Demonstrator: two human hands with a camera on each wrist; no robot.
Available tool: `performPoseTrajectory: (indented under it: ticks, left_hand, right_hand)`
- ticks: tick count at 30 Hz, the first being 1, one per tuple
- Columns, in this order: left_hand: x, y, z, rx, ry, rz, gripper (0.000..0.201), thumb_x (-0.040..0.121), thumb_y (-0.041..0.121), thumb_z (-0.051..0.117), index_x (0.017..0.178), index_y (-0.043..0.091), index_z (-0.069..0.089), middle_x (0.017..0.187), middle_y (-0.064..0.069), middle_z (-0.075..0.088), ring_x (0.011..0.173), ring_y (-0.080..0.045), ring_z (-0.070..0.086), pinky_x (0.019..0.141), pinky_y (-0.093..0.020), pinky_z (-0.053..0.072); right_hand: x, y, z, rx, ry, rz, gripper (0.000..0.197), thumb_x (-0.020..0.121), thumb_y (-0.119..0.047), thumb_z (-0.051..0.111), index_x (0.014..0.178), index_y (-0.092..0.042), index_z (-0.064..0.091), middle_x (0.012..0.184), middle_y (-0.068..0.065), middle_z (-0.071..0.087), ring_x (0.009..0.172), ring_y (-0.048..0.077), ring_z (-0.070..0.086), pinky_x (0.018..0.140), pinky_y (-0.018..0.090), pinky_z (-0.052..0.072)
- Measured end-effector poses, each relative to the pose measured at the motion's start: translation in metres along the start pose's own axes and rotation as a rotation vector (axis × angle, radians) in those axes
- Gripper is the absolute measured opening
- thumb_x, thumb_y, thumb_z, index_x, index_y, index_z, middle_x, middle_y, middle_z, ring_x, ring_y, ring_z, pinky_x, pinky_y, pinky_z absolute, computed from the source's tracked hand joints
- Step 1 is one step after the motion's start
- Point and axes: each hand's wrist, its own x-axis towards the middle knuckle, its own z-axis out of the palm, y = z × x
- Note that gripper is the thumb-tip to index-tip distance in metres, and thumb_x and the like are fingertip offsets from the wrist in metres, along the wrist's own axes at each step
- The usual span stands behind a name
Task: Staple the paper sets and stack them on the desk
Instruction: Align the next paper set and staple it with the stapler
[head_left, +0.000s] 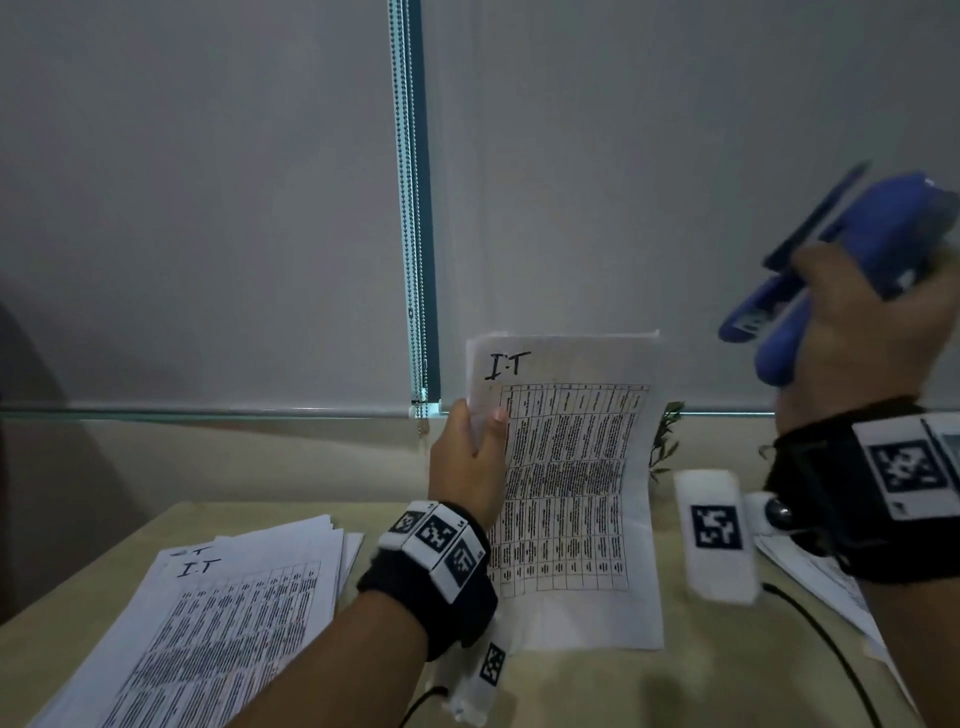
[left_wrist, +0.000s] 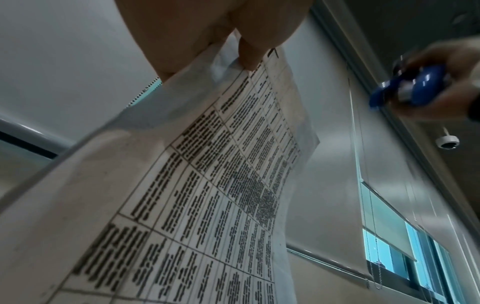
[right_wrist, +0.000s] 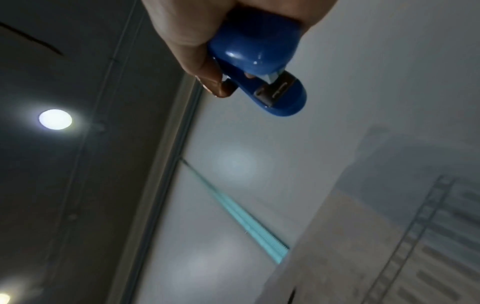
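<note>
A fanned pile (head_left: 218, 623) of sheets lay on the desk (head_left: 649, 686) left of the raised set (head_left: 566, 493), and more sheets (head_left: 821, 582) lay to its right; which were already stapled could not be told. The left hand (head_left: 467, 467) pinched the set's upper left edge, holding it upright with its bottom edge near the desk. The right hand (head_left: 852, 322), lifted up and right of the set, gripped the blue stapler (head_left: 831, 270), well apart from the paper, so this set looked not yet stapled.

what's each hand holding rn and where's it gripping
Left hand pinches the upright paper set at its upper left edge. Right hand grips the blue stapler around its body.
</note>
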Motion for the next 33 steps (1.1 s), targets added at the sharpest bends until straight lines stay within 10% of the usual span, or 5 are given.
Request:
performPoseTrajectory:
  ticks: [4, 9, 19, 28, 33]
  left_hand:
    - [-0.003, 0.014, 0.009, 0.043, 0.011, 0.104, 0.017, 0.098, 0.026, 0.041, 0.088, 0.014, 0.045, 0.082, -0.012, 0.063, 0.067, -0.023, 0.056, 0.064, -0.040, 0.052]
    - [-0.011, 0.034, 0.011, 0.076, -0.098, 0.245, 0.011, 0.098, 0.025, 0.041, 0.090, 0.018, 0.042, 0.074, 0.005, 0.059, 0.060, -0.004, 0.054, 0.053, -0.015, 0.044]
    - [-0.025, 0.046, 0.014, 0.020, -0.109, 0.345, 0.008, 0.096, 0.020, 0.048, 0.092, 0.014, 0.046, 0.065, 0.012, 0.049, 0.059, 0.002, 0.051, 0.052, -0.011, 0.040]
    - [-0.025, 0.048, 0.014, 0.033, -0.120, 0.435, 0.009, 0.092, 0.026, 0.044, 0.089, 0.017, 0.045, 0.066, 0.010, 0.048, 0.060, -0.001, 0.047, 0.053, -0.012, 0.038]
    - [-0.024, 0.052, 0.013, 0.078, -0.163, 0.475, 0.015, 0.090, 0.027, 0.040, 0.077, 0.035, 0.037, 0.064, 0.014, 0.046, 0.057, 0.002, 0.046, 0.052, -0.010, 0.035]
  right_hand:
    - [-0.031, -0.021, 0.041, 0.169, -0.147, -0.091, 0.026, 0.075, -0.004, 0.064, 0.091, -0.018, 0.050, 0.062, -0.017, 0.060, 0.049, -0.008, 0.053, 0.053, 0.010, 0.044]
    - [-0.047, -0.027, 0.059, 0.180, -0.232, -0.057, 0.019, 0.087, -0.016, 0.066, 0.091, -0.028, 0.051, 0.078, -0.017, 0.060, 0.063, -0.013, 0.059, 0.065, 0.006, 0.046]
    - [-0.066, -0.031, 0.061, 0.008, -0.376, -0.123, 0.020, 0.074, -0.051, 0.063, 0.081, -0.035, 0.052, 0.078, -0.001, 0.066, 0.075, 0.032, 0.069, 0.072, 0.048, 0.057]
    - [-0.061, -0.034, 0.063, 0.022, -0.388, -0.230, 0.020, 0.083, -0.034, 0.061, 0.087, -0.016, 0.052, 0.067, -0.015, 0.056, 0.059, -0.001, 0.056, 0.062, 0.017, 0.049]
    - [-0.056, -0.039, 0.066, 0.065, -0.399, -0.243, 0.016, 0.081, -0.035, 0.061, 0.077, -0.023, 0.052, 0.065, -0.011, 0.054, 0.063, 0.020, 0.059, 0.067, 0.044, 0.055]
